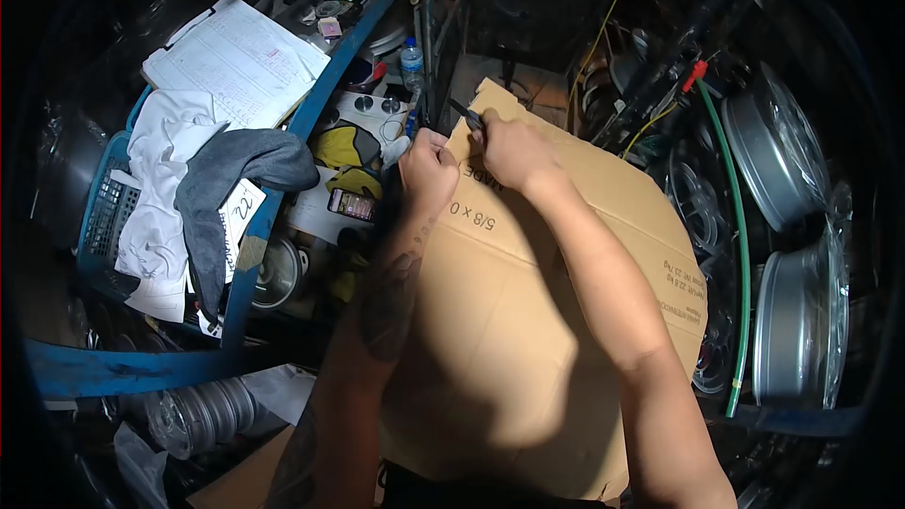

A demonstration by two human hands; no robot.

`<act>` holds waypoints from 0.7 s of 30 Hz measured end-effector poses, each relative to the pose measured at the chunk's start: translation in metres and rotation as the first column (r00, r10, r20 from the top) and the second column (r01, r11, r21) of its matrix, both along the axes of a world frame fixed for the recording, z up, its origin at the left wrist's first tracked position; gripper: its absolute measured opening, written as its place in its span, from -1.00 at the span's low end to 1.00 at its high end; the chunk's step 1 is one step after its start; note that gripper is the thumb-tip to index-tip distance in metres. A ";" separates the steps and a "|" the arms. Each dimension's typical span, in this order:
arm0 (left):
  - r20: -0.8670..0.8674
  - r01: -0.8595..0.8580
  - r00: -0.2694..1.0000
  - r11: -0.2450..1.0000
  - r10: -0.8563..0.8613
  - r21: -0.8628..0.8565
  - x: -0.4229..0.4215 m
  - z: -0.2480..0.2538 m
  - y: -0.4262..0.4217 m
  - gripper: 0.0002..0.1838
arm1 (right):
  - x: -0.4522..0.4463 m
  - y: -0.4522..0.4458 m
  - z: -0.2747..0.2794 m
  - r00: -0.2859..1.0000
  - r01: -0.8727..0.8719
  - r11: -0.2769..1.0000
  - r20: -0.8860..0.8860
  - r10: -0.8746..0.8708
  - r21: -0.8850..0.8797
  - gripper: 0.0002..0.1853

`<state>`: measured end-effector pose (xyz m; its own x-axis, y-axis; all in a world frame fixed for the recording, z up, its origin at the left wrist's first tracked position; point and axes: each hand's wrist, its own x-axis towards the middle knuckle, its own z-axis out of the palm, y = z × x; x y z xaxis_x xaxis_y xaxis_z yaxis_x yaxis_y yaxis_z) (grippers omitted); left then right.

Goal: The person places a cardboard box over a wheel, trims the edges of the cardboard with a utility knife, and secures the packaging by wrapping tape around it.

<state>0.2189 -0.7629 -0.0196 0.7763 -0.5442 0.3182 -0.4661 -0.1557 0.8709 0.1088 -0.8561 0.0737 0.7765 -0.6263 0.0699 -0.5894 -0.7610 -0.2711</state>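
Observation:
A large brown cardboard sheet point(509, 320), printed with black lettering and rounded along its right side, fills the middle of the head view. My left hand point(429, 170) is closed on the sheet's upper left edge. Close beside it, my right hand point(514, 153) wraps round a dark cutter knife point(466, 114) at the sheet's far end. The knife's narrow end points up and left across the cardboard edge. Fingers of the right hand hide most of its handle.
On the left, a blue metal frame point(330, 75) borders papers point(236, 61), a blue basket point(99, 217) and a grey cloth point(236, 170). A phone point(352, 205) and water bottle point(412, 61) lie beyond. Wheel rims point(801, 330) and a green hose point(735, 226) stand right.

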 end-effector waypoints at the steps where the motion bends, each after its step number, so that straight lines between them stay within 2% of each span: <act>1: 0.008 0.009 1.000 1.000 -0.009 -0.004 0.000 0.000 0.003 -0.94 | -0.005 0.004 -0.004 1.000 0.004 0.999 -0.005 -0.004 0.036 -0.66; 3: 0.015 0.006 1.000 1.000 -0.006 -0.030 0.003 -0.004 0.005 -0.93 | -0.015 0.017 -0.007 0.996 0.049 0.993 -0.073 -0.042 0.106 -0.66; 5: 0.026 0.019 1.000 0.998 -0.017 -0.063 0.002 -0.012 0.001 -0.93 | -0.030 0.029 -0.016 0.990 0.072 0.992 -0.130 -0.058 0.104 -0.65; 8: -0.040 -0.007 0.999 0.999 0.006 -0.039 -0.001 -0.007 0.001 -0.92 | -0.051 0.027 -0.031 0.982 0.065 0.994 -0.182 -0.048 0.089 -0.64; 10: -0.088 -0.014 0.996 1.000 0.013 -0.008 -0.004 -0.003 0.001 -0.90 | -0.060 0.027 -0.017 0.969 0.051 0.994 -0.247 -0.027 0.092 -0.63; 11: -0.110 -0.024 0.994 1.000 0.025 0.007 -0.003 -0.001 0.002 -0.90 | -0.062 0.019 -0.012 0.985 0.022 0.995 -0.175 -0.005 0.097 -0.62; 13: -0.049 0.007 0.999 1.000 -0.008 -0.007 0.001 -0.008 0.003 -0.82 | -0.058 -0.006 0.000 0.999 -0.035 0.994 -0.028 0.038 0.106 -0.60; 14: -0.012 0.035 0.999 0.999 -0.035 -0.015 0.003 -0.011 0.000 -0.78 | -0.049 -0.022 0.010 0.994 0.018 0.993 0.107 -0.031 0.117 -0.57; 16: 0.174 0.047 0.984 0.999 -0.045 -0.006 -0.003 -0.006 0.001 -0.69 | -0.037 -0.072 0.002 0.978 0.088 0.977 0.170 -0.122 0.194 -0.52; 18: 0.364 0.055 0.929 0.998 -0.063 0.032 -0.014 0.003 0.002 -0.60 | -0.044 -0.124 -0.084 0.990 0.116 0.984 0.065 -0.125 0.137 -0.44; 19: 0.459 0.052 0.885 0.996 -0.080 0.073 -0.020 0.010 0.005 -0.57 | -0.041 -0.118 -0.080 0.968 0.250 0.951 -0.050 -0.244 0.183 -0.38; 20: 0.548 0.040 0.831 0.993 -0.096 0.113 -0.022 0.015 0.004 -0.53 | -0.042 -0.114 -0.075 0.972 0.233 0.955 -0.039 -0.230 0.185 -0.33; 21: 0.678 0.062 0.725 0.991 -0.125 0.116 -0.022 0.017 0.004 -0.45 | -0.046 -0.114 -0.080 0.969 0.233 0.957 0.036 -0.243 0.173 -0.34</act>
<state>0.1967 -0.7591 -0.0023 0.3101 -0.6498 0.6940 -0.9452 -0.1327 0.2982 0.0632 -0.9705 -0.0063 0.6012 -0.7990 -0.0111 -0.7280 -0.5420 -0.4198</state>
